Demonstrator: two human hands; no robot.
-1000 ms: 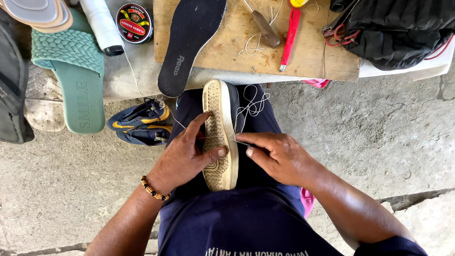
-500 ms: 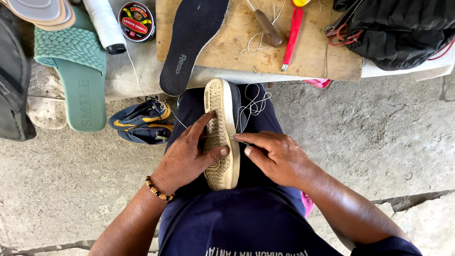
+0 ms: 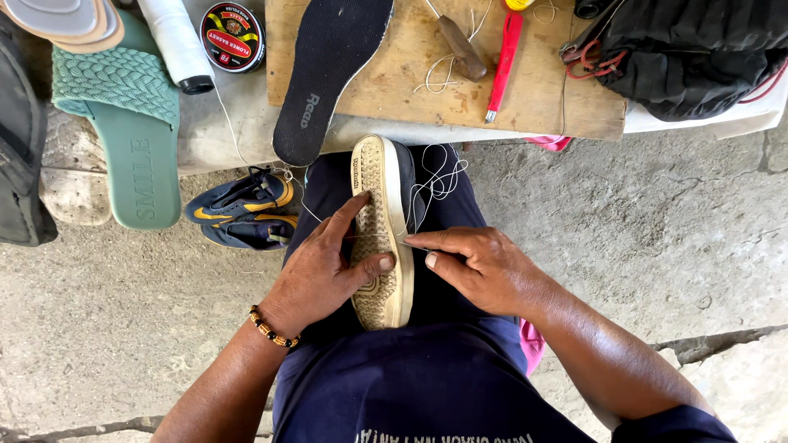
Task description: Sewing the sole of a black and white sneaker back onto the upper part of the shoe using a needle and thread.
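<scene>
hands stitching a shoe sole on the lap

left hand (image 3: 324, 275) stays clamped on the shoe (image 3: 379, 230), sole up, below the tabletop's (image 3: 525, 98) front edge; right hand (image 3: 484, 267), pinched on thread (image 3: 435, 180), has barely shifted, stitch unfinished.

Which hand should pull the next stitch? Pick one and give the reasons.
Probably the right hand: its fingers pinch at the thread by the shoe's edge, while the left hand is busy clamping the sole.
</scene>
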